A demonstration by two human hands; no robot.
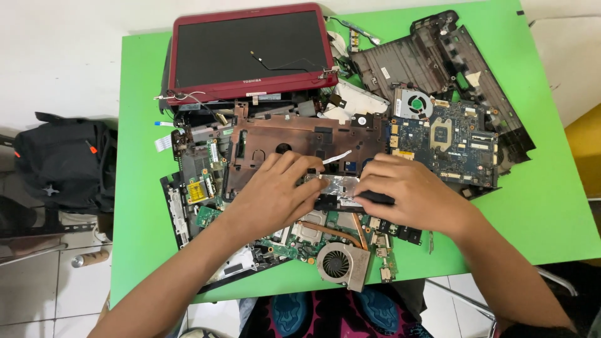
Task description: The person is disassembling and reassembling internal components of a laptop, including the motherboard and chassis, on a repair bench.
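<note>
A small silver metal bracket (339, 185) lies on a taken-apart laptop at the middle of a green table (551, 206). My left hand (275, 191) rests on the brown inner frame (294, 141), its fingertips touching the bracket's left end. My right hand (413, 191) presses on the bracket's right side, over a black part (375, 198). Below my hands lies a green motherboard (285, 241) with a copper heat pipe (335, 231) and a round fan (338, 263).
A red laptop screen lid (250, 53) stands at the back. A blue circuit board (447, 141), a small fan (413, 103) and a black bottom case (438, 56) lie at the right. A black backpack (62, 159) sits on the floor at the left.
</note>
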